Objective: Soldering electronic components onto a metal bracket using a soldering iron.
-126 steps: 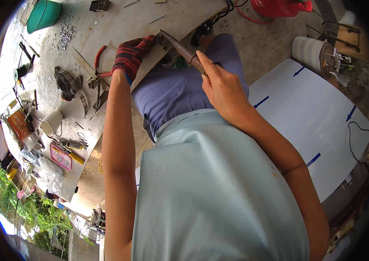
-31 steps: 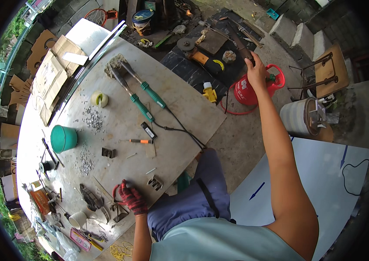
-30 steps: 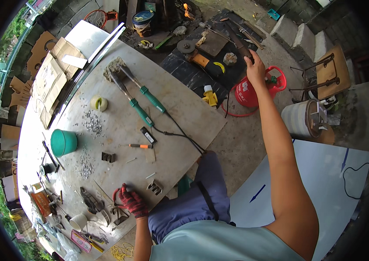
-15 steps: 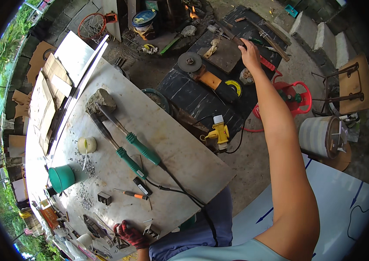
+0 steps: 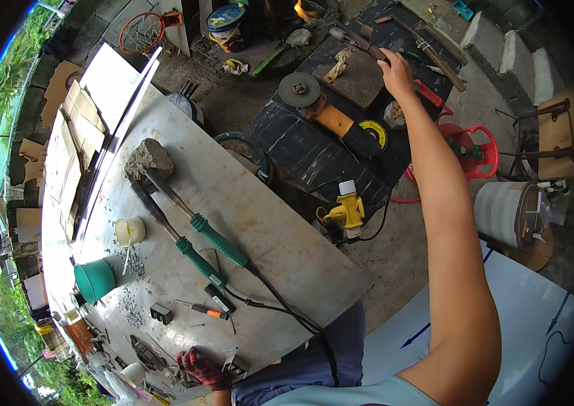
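Note:
My bare right hand [image 5: 398, 71] is stretched far forward over the black board. Its fingers are closed round the brown handle of a long tool with a metal end [image 5: 361, 44], whose exact kind is unclear. The tool lies across a square metal plate [image 5: 358, 78] with a crumpled tan scrap on it. Down on the near left of the metal table, my left hand [image 5: 202, 369] wears a red and black glove. Its fingers are curled, and what they hold, if anything, is hidden. Beside it sits a small dark metal bracket [image 5: 235, 366].
An angle grinder [image 5: 327, 118] and a yellow plug connector [image 5: 346, 211] lie right of the table [image 5: 287, 250]. Two green-handled irons [image 5: 209, 243] lean on a stone [image 5: 149, 158]. A green cup [image 5: 95, 280] and a screwdriver [image 5: 209, 311] stand nearby. Fire [image 5: 304, 11] burns at the back.
My view has shifted slightly, so the scene sits a little differently. My right hand stays on the tool's handle, and my left hand keeps its place by the bracket.

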Tool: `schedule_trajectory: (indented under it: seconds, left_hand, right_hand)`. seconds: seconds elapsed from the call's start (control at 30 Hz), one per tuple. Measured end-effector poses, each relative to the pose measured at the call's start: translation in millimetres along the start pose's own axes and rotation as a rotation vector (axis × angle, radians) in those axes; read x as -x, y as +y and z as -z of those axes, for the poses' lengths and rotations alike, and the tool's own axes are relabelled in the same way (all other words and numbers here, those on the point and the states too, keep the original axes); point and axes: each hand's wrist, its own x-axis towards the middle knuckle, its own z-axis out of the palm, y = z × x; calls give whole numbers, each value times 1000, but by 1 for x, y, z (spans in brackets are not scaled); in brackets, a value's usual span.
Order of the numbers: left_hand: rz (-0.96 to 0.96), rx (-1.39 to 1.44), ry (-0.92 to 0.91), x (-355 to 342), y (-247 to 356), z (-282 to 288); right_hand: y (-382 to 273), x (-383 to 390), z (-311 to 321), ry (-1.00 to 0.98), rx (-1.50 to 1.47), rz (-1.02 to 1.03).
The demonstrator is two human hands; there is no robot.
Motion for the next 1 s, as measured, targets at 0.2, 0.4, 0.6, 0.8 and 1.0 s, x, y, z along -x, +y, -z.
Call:
schedule_trajectory:
  seconds: [0.2, 0.4, 0.6, 0.8, 1.0]
  left_hand:
    - [-66, -10, -7, -15, 15, 13]
    - [-50, -7, 12, -23, 28, 16]
    - [-63, 34, 25, -27, 36, 16]
    - [-40, 28, 9, -25, 33, 18]
    - [-37, 3, -1, -22, 31, 17]
  right_hand:
    - [-17, -1, 8, -112, 99, -111]
    - [-26, -1, 15, -174, 194, -169]
    - [-9, -2, 4, -139, 114, -98]
    - [-4, -9, -2, -64, 22, -8]
    - [-22, -6, 5, -175, 90, -132]
